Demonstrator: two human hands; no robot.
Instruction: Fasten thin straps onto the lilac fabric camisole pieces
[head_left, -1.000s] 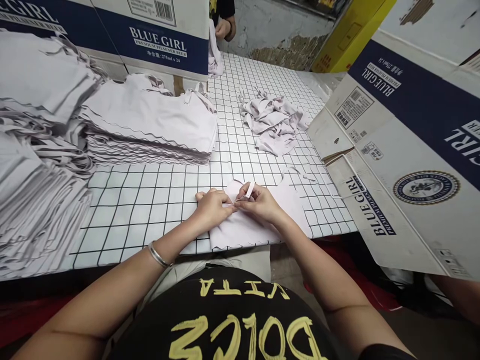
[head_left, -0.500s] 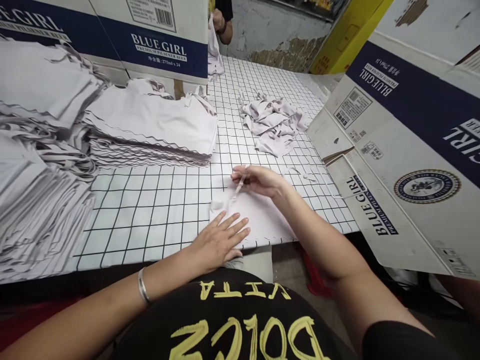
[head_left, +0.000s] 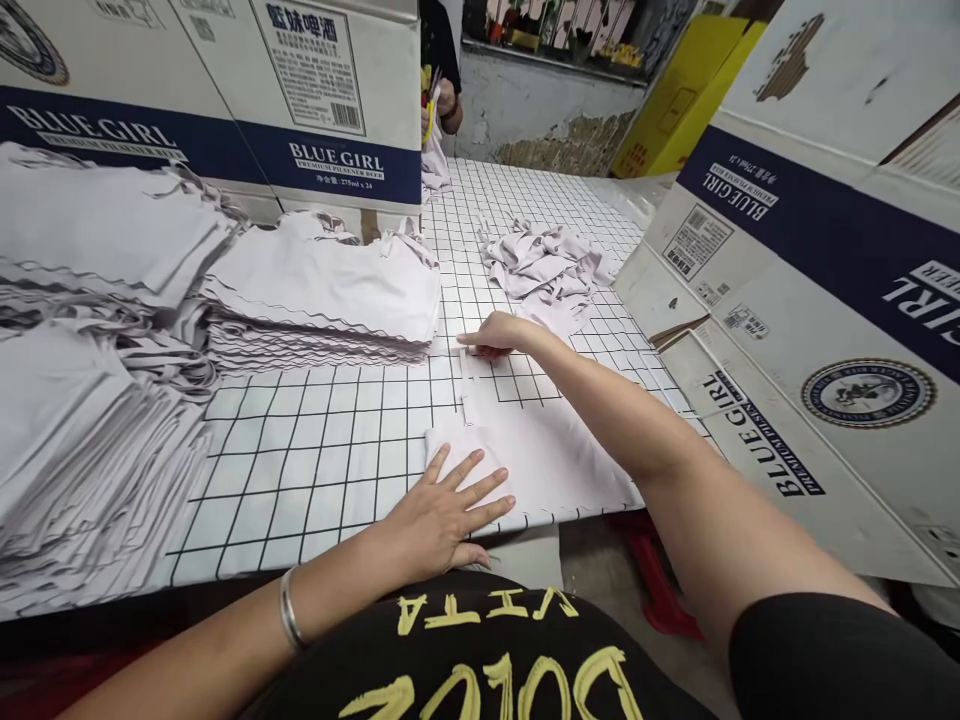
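Observation:
A pale pinkish camisole [head_left: 555, 460] lies flat at the table's front edge, partly covered by my right forearm. My left hand [head_left: 450, 505] presses on its left side, palm down with the fingers spread. A thin shoulder strap [head_left: 466, 390] runs up from the cloth. At its upper end is my right hand [head_left: 495, 335], fingers curled and pinching the strap, the index finger pointing left. The thumb side of the pinch is partly hidden.
Stacks of similar folded garments [head_left: 322, 290] stand at the left. A loose heap of pale cloth [head_left: 544, 265] lies farther back. Beer cartons [head_left: 810, 300] border the right, and another carton [head_left: 337, 160] the back left. Across the table, a co-worker's hand [head_left: 448, 97] holds cloth near something yellow.
My right hand has moved away from me, drawing the strap out straight. My left hand stays flat on the camisole, its fingers spread wider. The view has tilted up a little.

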